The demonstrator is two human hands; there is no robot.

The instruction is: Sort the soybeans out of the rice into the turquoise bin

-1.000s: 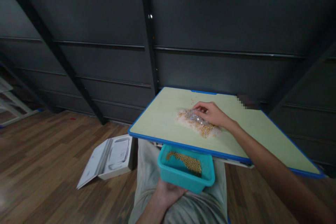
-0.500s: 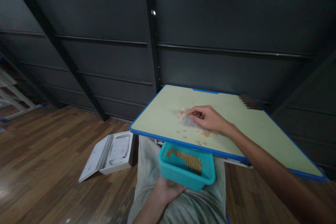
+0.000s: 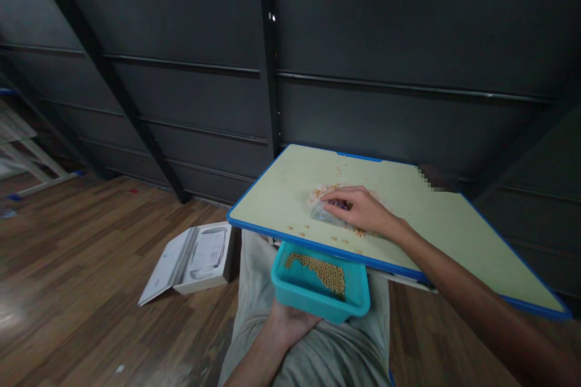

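From below, my left hand (image 3: 290,325) supports a teal plastic tub (image 3: 313,299) at my lap; its fingers are mostly hidden. Small round yellow-brown seeds (image 3: 329,275) cover part of the tub's floor, mostly at the back and right. My right hand (image 3: 361,208) rests over the pale tabletop (image 3: 422,217), thumb and fingers curved around a crumpled, greyish see-through plastic bag (image 3: 322,211). Something dark purple shows between the thumb and fingers, too small to name. Loose orange-yellow kernels (image 3: 358,233) lie around the bag, several of them near the front edge.
The table has a raised blue rim (image 3: 318,246) and overhangs the back of the tub. An open white box (image 3: 206,260) with its lid folded out lies on the wooden floor (image 3: 86,290) to the left. A dark panelled wall (image 3: 399,24) stands behind the table.
My right fingers have straightened and the gap to the thumb is wider. Several loose kernels now lie nearer the table's front edge and further left. The tub stays on my left hand.
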